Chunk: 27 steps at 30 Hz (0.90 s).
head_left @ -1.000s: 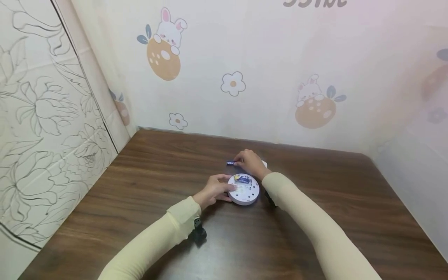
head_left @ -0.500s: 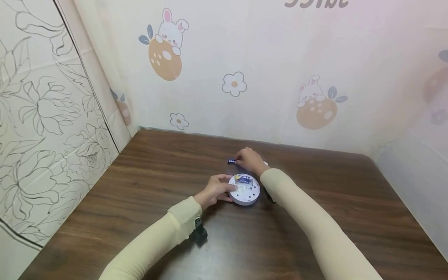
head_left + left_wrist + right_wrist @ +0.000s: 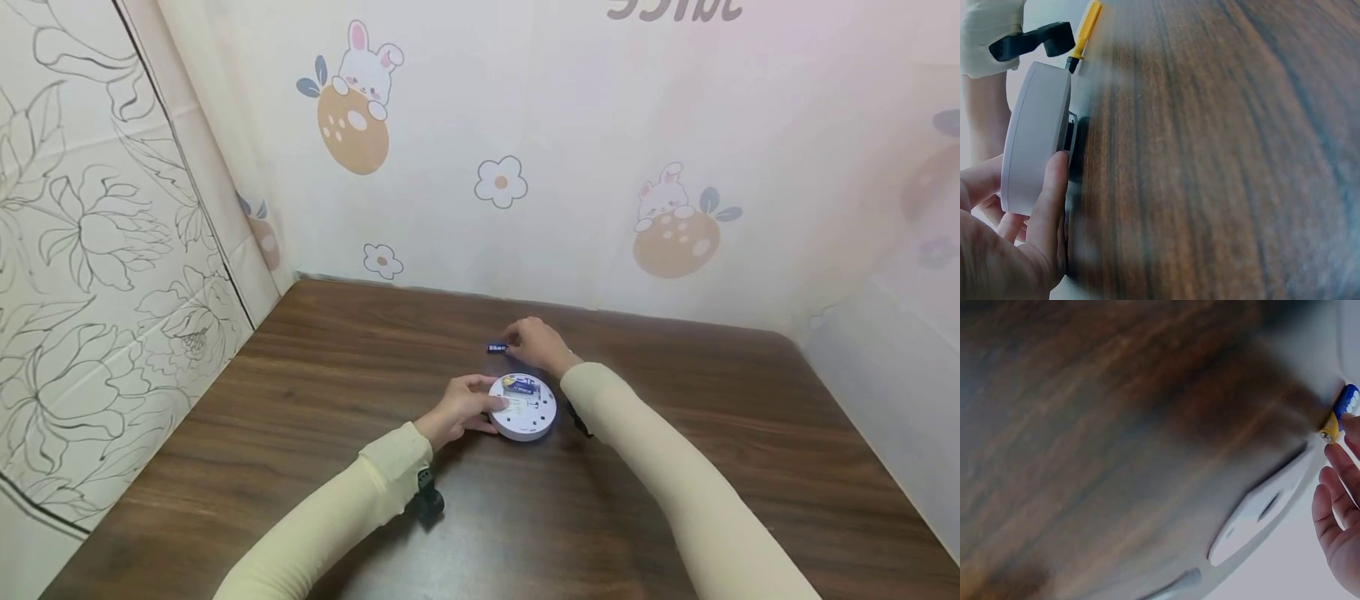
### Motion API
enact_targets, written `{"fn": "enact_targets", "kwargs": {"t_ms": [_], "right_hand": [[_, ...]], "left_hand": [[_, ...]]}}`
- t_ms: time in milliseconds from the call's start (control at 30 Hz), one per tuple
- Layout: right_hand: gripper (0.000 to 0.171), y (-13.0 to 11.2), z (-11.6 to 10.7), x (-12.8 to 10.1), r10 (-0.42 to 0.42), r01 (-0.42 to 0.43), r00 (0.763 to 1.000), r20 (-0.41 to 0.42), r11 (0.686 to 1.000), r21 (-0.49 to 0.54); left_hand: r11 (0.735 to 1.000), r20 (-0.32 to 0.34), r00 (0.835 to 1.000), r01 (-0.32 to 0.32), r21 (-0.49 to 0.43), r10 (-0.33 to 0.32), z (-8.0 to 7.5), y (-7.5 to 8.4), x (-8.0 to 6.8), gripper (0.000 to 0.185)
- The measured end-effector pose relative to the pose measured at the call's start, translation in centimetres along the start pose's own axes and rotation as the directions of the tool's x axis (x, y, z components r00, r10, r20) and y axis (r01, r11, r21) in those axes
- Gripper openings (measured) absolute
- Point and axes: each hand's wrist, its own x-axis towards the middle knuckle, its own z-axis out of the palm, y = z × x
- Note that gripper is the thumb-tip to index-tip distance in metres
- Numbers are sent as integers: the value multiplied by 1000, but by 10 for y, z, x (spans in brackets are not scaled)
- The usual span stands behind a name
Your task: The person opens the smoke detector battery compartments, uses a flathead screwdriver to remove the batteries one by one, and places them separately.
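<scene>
Battery (image 3: 496, 348), a small blue cylinder with a gold tip, lies with its long axis level and pointing left, just beyond the round white device (image 3: 523, 407), on a dark wood-grain table (image 3: 315, 367) walled by cream cloth printed with rabbits and flowers. Right hand (image 3: 534, 343) pinches the battery's right end between curled fingertips. Left hand (image 3: 455, 410) curls its fingers round the smooth plastic disc's left rim; a yellow-handled screwdriver (image 3: 1084, 34) lies near the disc.
</scene>
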Motion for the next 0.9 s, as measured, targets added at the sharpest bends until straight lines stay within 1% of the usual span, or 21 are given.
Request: {"fn": "enact_targets", "kwargs": {"t_ms": [233,467,700,900], "right_hand": [[24,-4,-14,-13,-85,85,996,-38,996,-18],[24,-9,-26,-32,-117,118,993,-31,991,62],[19,-13,-35,-54,-175,178,984,-35,974,140],[17,-14,-34,-72,-263,269,963,-60,948,171]], "left_hand": [[1000,13,1000,-1,-7,1,1,2,-2,47],[1000,11,1000,7,10,-7,0,2,-1,48],[1000,13,1000,12,23,-12,-1,1,-1,48],[1000,29,1000,0,1,0,1,1,-1,48]]}}
